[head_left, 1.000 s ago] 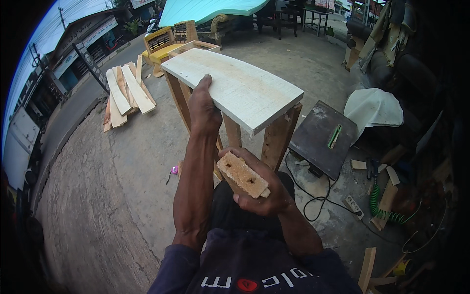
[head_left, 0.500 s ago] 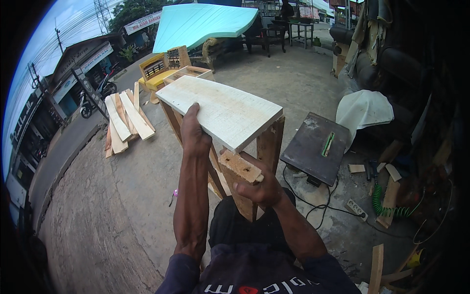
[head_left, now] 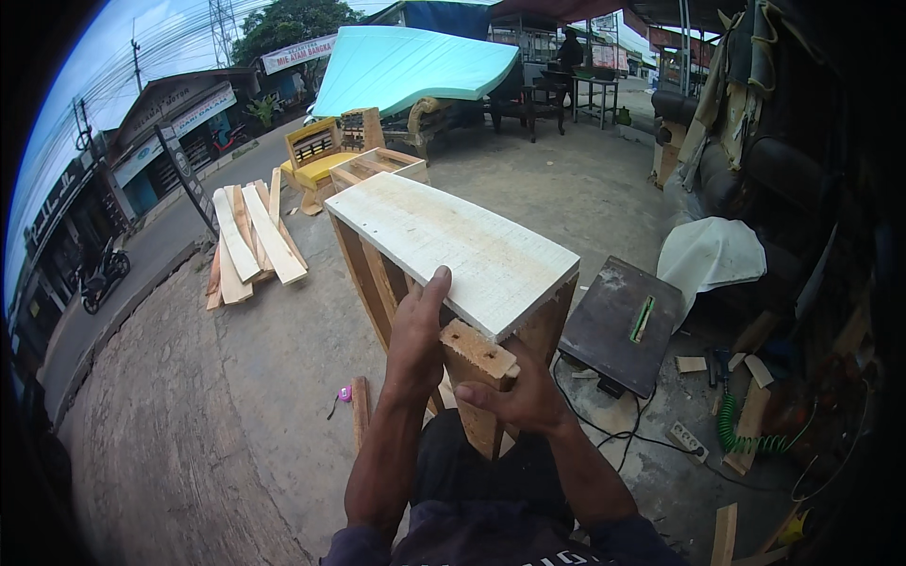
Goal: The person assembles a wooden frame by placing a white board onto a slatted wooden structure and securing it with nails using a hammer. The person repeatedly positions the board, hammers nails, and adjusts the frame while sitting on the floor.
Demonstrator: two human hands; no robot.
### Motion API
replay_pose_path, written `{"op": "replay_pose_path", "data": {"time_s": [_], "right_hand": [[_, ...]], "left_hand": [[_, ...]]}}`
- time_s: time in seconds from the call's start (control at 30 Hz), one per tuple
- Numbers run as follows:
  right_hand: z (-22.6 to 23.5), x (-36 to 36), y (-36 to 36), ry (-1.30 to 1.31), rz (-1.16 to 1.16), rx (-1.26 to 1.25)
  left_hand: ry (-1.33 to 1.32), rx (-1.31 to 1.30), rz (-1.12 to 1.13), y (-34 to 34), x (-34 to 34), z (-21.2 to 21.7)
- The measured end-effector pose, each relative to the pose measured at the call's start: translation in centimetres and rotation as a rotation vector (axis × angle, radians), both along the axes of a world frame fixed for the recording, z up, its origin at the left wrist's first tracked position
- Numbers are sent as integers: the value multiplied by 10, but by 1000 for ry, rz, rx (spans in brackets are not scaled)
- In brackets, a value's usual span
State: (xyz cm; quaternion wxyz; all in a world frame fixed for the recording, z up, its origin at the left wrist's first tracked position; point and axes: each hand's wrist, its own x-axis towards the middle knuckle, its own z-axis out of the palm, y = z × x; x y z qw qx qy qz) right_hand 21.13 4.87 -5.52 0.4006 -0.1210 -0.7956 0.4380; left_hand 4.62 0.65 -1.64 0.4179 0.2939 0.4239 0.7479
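Observation:
A pale whitewashed board lies across the top of a wooden frame standing in front of me. My left hand grips the board's near-left edge, thumb on top, its other fingers hidden below. Just under the near corner of the board is a short upright plank with a rough sawn end and two dark holes. My right hand clasps this plank from the right, thumb on its near face. Where the plank meets the frame is partly hidden by my hands.
On the right lies a dark table saw with cables, beside a power strip and a green coiled hose. Loose planks are piled at left. A pink tape measure rests on the concrete. Behind the frame stand a yellow chair and turquoise foam.
My left hand has slid along the board's edge toward its near corner, closer to my right hand. The right hand keeps its hold on the plank. My view has shifted slightly.

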Motion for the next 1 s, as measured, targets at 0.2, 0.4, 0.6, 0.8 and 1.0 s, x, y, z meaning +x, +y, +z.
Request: {"op": "replay_pose_path", "data": {"time_s": [0.2, 0.4, 0.6, 0.8, 1.0], "right_hand": [[17, 43, 3, 27, -675, 711], [33, 4, 48, -66, -522, 962], [46, 3, 47, -106, -441, 975], [49, 3, 50, -115, -447, 972], [49, 1, 49, -104, -439, 943]], "left_hand": [[144, 125, 49, -20, 26, -8], [231, 96, 84, -10, 25, -25], [250, 132, 166, -9, 24, -30], [263, 139, 146, -6, 23, -32], [160, 126, 16, -15, 18, -28]]}}
